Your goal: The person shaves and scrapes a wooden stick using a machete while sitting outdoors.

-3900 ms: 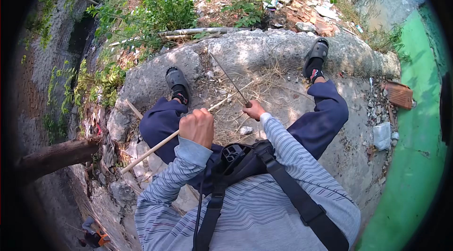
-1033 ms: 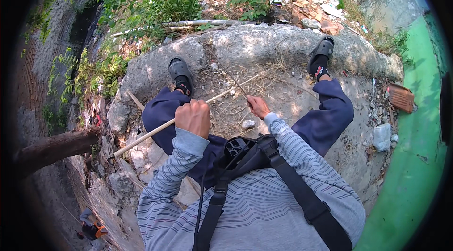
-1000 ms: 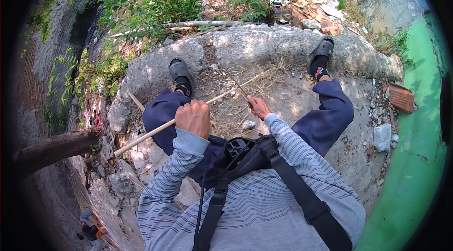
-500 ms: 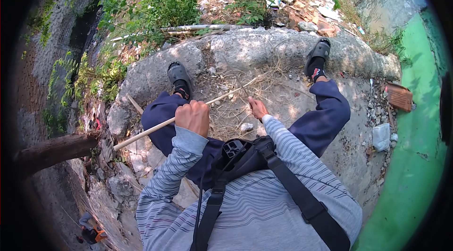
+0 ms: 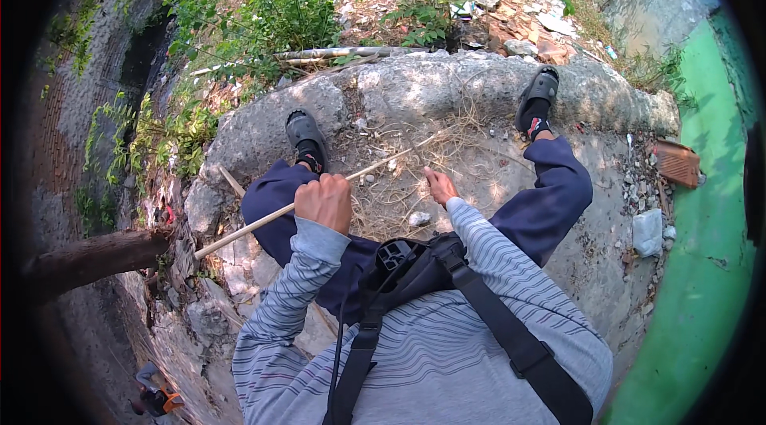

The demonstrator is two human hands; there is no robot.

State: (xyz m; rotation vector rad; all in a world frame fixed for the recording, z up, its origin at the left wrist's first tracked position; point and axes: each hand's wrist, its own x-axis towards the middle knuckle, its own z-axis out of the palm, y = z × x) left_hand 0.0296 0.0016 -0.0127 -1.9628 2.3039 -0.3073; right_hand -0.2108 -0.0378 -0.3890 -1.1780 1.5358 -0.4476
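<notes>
A long pale stick (image 5: 250, 227) is held on the near side of the grey stone curb (image 5: 415, 94). It is tilted, with its thin tip pointed toward the curb and its thick end kept farther from it. The left hand (image 5: 323, 203) is wrapped in a fist around the middle of the stick. The right hand (image 5: 440, 186) is also on the near side of the curb, a little closer to it, and its fingers are curled tight around the handle of a thin knife (image 5: 416, 150). The blade is pointed up toward the curb and is blurred. It is crossed with the stick near the tip, but whether the two are touching cannot be told.

Dry, curly strips (image 5: 471, 123) are scattered on the ground just beside the curb. A small white stone (image 5: 419, 218) is found farther out on the near side. Two dark shoes, a left shoe (image 5: 306, 138) and a right shoe (image 5: 538, 94), are set wide apart at the curb. A brown block (image 5: 677, 163) is seen just past the curb's right end. Green bushes (image 5: 297, 16) are seen behind the curb.
</notes>
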